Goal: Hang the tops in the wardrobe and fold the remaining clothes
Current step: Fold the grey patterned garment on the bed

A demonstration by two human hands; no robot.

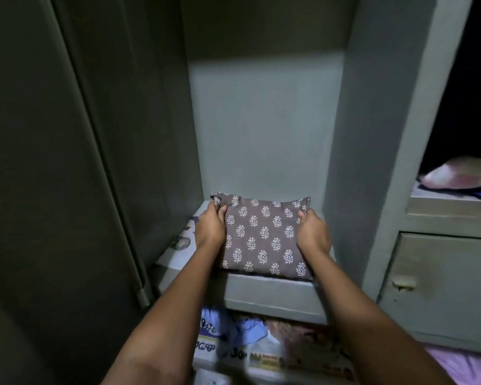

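Cloth first: folded grey-brown cotton garment with white floral block print [264,234], a flat rectangular bundle sitting on the pale grey-green metal wardrobe shelf [272,294], near edge roughly flush with the shelf lip. Looks light, soft and limp, no stiffness of its own; layers will likely slide apart or sag if lifted from one side. Not fragile, not slippery. Best hold judged to be both short sides at once, thumbs on top, fingers under, so the fold stays stacked. The far corners already bunch up a little, so pushing from the near edge would probably crumple it.

Left hand [210,226] grips the garment's left side toward the far corner, fingers curled over the fabric there. Right hand [313,232] grips the right side the same way, fingers wrapped at the far right corner. Both are clamped on the cloth, palms facing inward, wrists about level, forearms reaching forward and converging slightly toward the shelf.

Shelf seems lined with printed paper [182,240], showing left of the garment. Below the shelf: a lower compartment with loose blue and patterned clothes [233,326] on more printed paper. Right of the shelf: a separate section with a grey-green drawer front [439,284], and pink folded cloth [461,176] above it. Dark metal wardrobe door [67,162] stands open left of the shelf.
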